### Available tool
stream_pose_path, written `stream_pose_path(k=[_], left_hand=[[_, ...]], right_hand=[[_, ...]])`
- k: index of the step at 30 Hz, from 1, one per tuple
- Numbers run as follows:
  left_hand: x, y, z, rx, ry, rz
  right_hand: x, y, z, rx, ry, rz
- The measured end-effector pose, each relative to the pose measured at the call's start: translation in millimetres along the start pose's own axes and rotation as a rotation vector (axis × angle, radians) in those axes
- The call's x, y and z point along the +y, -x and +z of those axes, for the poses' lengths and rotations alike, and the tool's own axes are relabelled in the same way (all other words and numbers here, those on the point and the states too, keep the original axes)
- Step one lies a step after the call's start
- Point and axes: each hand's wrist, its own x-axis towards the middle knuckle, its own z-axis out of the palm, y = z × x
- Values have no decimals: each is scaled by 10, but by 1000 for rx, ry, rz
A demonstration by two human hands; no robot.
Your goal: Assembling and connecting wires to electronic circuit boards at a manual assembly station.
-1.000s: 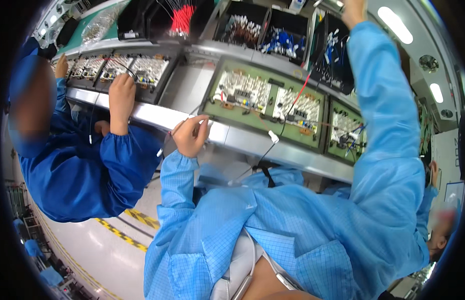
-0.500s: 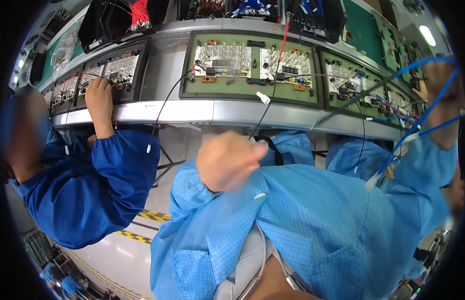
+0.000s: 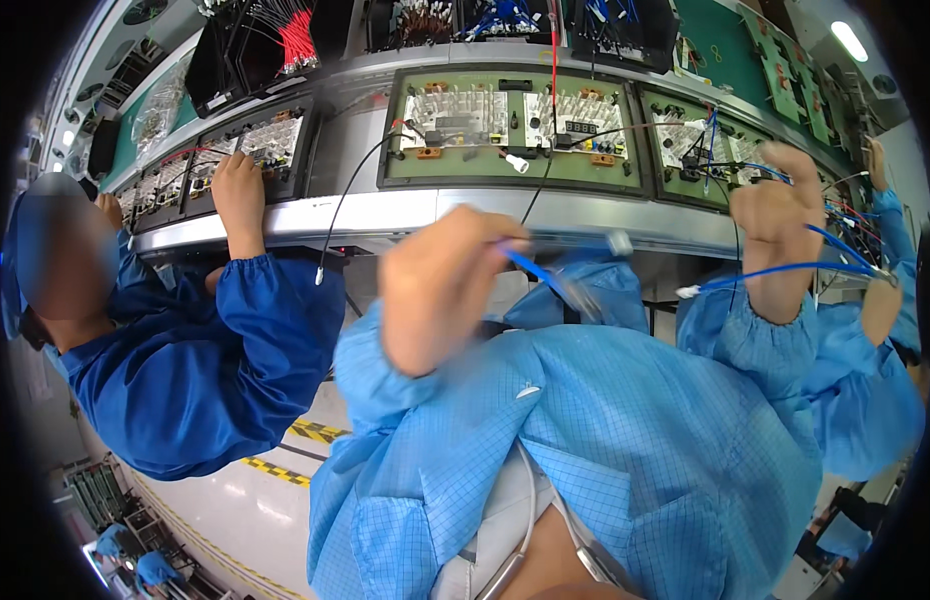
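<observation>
My left hand [image 3: 430,285], smeared by motion, is closed in a pinch on a blue wire [image 3: 533,266] in front of the bench edge. The ends of that wire are blurred. To the right, my right hand [image 3: 775,215] is raised with its fingers curled round several blue wires [image 3: 800,267]; one white connector [image 3: 689,292] hangs on their left. Beyond my hands, a green fixture [image 3: 465,173] holds two white circuit boards [image 3: 447,122]. A red wire and black wires run over them, and a loose white connector [image 3: 516,163] lies near the fixture's front.
Another fixture [image 3: 675,182] with boards stands behind my right hand. At the back are black bins [image 3: 625,40] of wires. A co-worker in dark blue [image 3: 185,370] works on boards at left; another co-worker's sleeve [image 3: 890,240] is at far right. A metal rail [image 3: 385,210] edges the bench.
My right hand has come in from the far right with its blue wires. A blue wire now shows in my left hand, which has shifted slightly left. The view has turned a little.
</observation>
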Motion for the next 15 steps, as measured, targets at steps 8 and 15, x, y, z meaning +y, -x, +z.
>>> stream_pose_path(k=[8, 15], left_hand=[[305, -177, -954, 406, -376, -110], [177, -1178, -977, -267, -451, 152]], right_hand=[[411, 169, -244, 485, 413, -600], [670, 284, -528, 31, 283, -535]])
